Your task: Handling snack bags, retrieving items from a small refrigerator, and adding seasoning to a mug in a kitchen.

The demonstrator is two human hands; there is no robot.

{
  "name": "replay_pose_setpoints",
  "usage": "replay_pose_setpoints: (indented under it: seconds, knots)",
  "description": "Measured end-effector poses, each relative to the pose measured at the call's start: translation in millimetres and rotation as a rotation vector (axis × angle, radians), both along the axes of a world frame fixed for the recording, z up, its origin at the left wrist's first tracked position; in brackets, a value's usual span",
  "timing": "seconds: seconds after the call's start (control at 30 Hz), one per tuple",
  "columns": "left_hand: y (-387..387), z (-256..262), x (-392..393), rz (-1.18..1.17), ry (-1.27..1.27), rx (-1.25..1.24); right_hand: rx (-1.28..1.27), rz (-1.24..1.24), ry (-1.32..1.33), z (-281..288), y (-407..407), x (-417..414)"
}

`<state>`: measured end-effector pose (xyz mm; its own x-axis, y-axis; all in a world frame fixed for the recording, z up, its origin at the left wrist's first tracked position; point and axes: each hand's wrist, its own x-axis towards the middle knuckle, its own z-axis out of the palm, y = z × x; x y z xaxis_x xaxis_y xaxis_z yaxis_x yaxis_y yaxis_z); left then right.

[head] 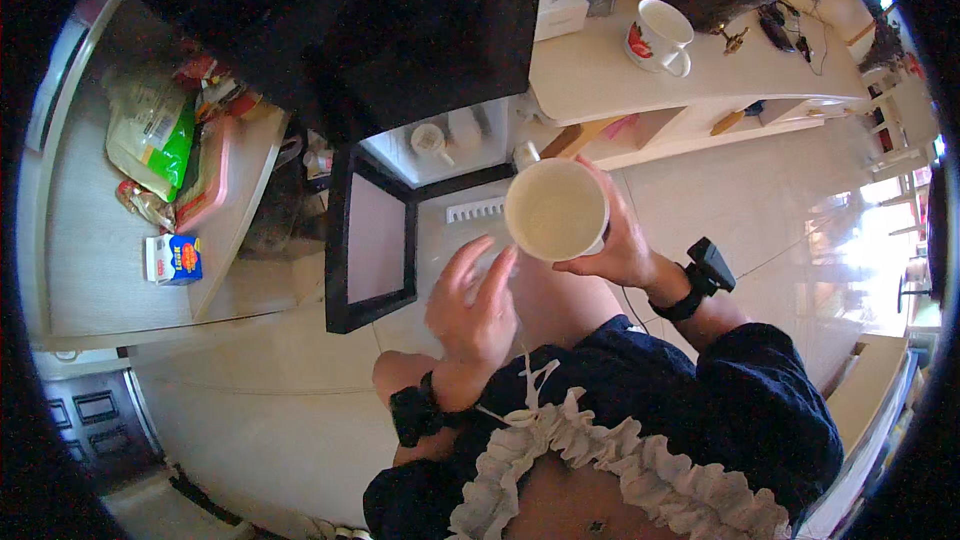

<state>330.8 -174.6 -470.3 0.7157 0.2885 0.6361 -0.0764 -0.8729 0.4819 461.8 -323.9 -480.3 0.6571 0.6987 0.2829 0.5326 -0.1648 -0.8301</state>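
Observation:
My right hand (619, 240) grips a white mug (556, 210) from its right side. The mug's mouth faces up towards me, and its handle points away at the far left. My left hand (476, 311) is just below and left of the mug, slightly blurred, fingers apart with nothing visible in it. Beyond the mug stands a black cabinet (420, 30) with its black-framed door (375, 240) swung out. Inside its bright interior sits another white mug (430, 139), with a pale object (466, 127) beside it that I cannot make out.
A white mug with a red print (660, 37) and a white box (559, 4) stand on the pale counter (592, 86). A white slotted strip (474, 210) lies past my left hand. On the left shelf are a green and clear bag (154, 135) and a small blue-white carton (174, 259).

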Motion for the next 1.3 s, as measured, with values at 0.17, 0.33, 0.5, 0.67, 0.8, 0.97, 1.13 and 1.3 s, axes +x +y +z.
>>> replay_pose_setpoints:
  seconds: [0.17,0.33,0.5,0.67,0.8,0.97,1.13,1.3]
  knots:
    - [18,-19,-15,0.067,-0.107,-0.032,0.244,-0.148,-0.178,-5,-15,7]
    - [23,-32,-27,0.102,-0.089,-0.332,0.235,-0.343,-0.39,-10,-18,37]
    - [28,-43,-35,0.121,-0.089,-0.61,0.298,-0.424,-0.047,-16,-3,89]
    - [28,-49,-33,0.116,-0.102,-0.649,0.29,-0.45,-0.109,-32,3,130]
    - [27,-51,-36,0.107,-0.094,-0.523,0.333,-0.44,-0.067,-33,12,139]
    - [26,-53,-37,0.112,-0.105,-0.578,0.277,-0.489,-0.05,-32,22,143]
    - [19,-50,-31,0.041,-0.064,-0.742,0.332,-0.667,-0.316,-39,16,133]
    - [14,-51,-30,-0.058,0.043,-0.902,0.096,0.045,0.333,-46,5,17]
